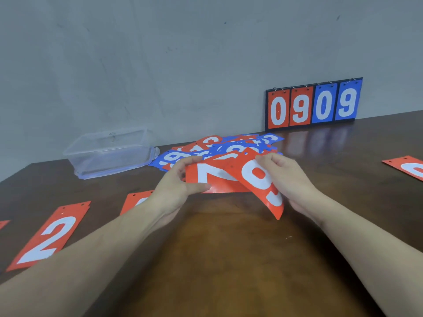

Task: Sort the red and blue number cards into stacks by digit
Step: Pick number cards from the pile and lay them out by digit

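We see the brown table (pixel 229 259) filling the lower frame, its centre bare in front of our forearms. At upper right a scoreboard (pixel 313 104) reading 0909 leans at the wall. A clear plastic box (pixel 109 152) sits at left centre near the table's back edge. The loose pile of red and blue cards (pixel 229 145) lies mid-frame. Our left hand (pixel 180 181) pinches a red 7 card (pixel 210 177); our right hand (pixel 286 177) grips a red 9 card (pixel 263 186) overlapping it. A red 2 card (pixel 50 236) lies lower left.
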### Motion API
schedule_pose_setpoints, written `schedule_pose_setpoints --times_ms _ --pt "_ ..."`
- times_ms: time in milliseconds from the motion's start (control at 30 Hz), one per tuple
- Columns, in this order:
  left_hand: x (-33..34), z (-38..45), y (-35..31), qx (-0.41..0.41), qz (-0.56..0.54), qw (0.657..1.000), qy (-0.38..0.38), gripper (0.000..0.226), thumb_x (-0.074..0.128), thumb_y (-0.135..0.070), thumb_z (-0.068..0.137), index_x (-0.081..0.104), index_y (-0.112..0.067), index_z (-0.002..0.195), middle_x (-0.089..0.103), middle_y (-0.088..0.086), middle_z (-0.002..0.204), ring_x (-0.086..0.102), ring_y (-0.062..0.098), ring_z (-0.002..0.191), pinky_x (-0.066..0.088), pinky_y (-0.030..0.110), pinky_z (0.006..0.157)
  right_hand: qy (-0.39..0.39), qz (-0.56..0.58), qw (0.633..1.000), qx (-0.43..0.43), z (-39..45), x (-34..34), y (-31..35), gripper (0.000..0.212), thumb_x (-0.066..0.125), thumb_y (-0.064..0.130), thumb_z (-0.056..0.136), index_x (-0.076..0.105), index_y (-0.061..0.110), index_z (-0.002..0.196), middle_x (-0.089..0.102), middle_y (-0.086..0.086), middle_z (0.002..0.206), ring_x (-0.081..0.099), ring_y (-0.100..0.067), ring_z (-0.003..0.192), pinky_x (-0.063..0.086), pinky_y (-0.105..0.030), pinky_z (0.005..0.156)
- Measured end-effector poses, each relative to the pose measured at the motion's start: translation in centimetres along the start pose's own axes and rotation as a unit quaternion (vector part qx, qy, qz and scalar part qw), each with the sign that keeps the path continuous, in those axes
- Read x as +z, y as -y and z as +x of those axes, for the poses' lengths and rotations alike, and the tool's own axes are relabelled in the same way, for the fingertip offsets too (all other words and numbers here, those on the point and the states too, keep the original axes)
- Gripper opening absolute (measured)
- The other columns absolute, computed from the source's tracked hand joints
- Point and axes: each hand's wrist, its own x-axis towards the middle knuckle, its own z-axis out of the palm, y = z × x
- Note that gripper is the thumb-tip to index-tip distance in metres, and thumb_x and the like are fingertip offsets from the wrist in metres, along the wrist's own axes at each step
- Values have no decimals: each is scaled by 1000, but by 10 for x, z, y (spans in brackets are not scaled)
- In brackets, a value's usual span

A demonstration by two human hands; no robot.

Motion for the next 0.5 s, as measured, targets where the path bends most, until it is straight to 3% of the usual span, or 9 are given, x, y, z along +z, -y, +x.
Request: schedule_pose_setpoints --times_ms 100,167,267,400,500 --pt "2 -14 -4 -5 -44 999 1 66 76 13 75 65 -31 122 67 7 127 70 24 106 56 41 93 29 -17 999 5 -6 5 -3 36 59 39 99 67 5 97 76 -5 96 72 -28 94 57 -47 92" --pt "2 -23 -6 -20 -69 997 -5 71 74 13 79 59 -37 128 65 13 127 71 24 92 56 34 79 47 -15 999 13 -11 4 -1 29 60 37 99 71 11 94 77 -1 94 73 -25 93 58 -45 92" --pt "4 -33 -3 -46 -131 989 -58 72 72 13 81 54 -36 130 64 14 100 62 20 74 52 30 67 81 -6 996 33 -15 0 -2 21 63 34 97 76 19 91 78 3 95 73 -23 95 57 -43 93" --pt "10 -50 5 -89 -116 987 -73 44 74 2 84 56 -17 120 76 7 103 66 19 82 48 27 66 70 43 993 85 -19 -6 -5 20 66 32 95 74 17 107 78 -4 98 76 -26 90 59 -47 89" --pt "14 -55 5 -104 -93 988 -66 31 74 -7 88 61 -15 116 77 6 103 67 16 84 47 26 68 28 77 991 104 -20 -16 -6 18 65 28 96 72 18 109 78 -8 96 76 -29 83 61 -38 69"
